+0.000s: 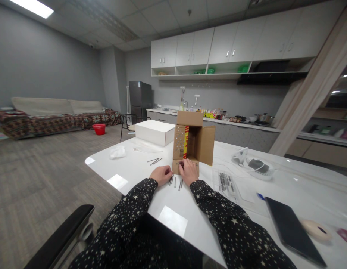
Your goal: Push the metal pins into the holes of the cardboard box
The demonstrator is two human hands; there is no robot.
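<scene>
A brown cardboard box (pixel 194 144) lies on its side on the white table (pixel 140 168), flaps open toward me. My left hand (pixel 161 175) rests on the table just left of the lower flap, fingers curled over thin dark nails (pixel 176 183) that lie on the table. My right hand (pixel 188 172) sits against the lower flap, fingers bent at its edge. Whether either hand pinches a nail is too small to see. Both sleeves are black with white stars.
A white closed box (pixel 155 132) stands behind the cardboard box. More nails (pixel 155 161) lie to the left, and a clear bag of nails (pixel 226 182) to the right. A black tablet (pixel 292 228), a mouse (pixel 316 229), plastic wrapping (pixel 257 166) and a chair armrest (pixel 61 237) are near.
</scene>
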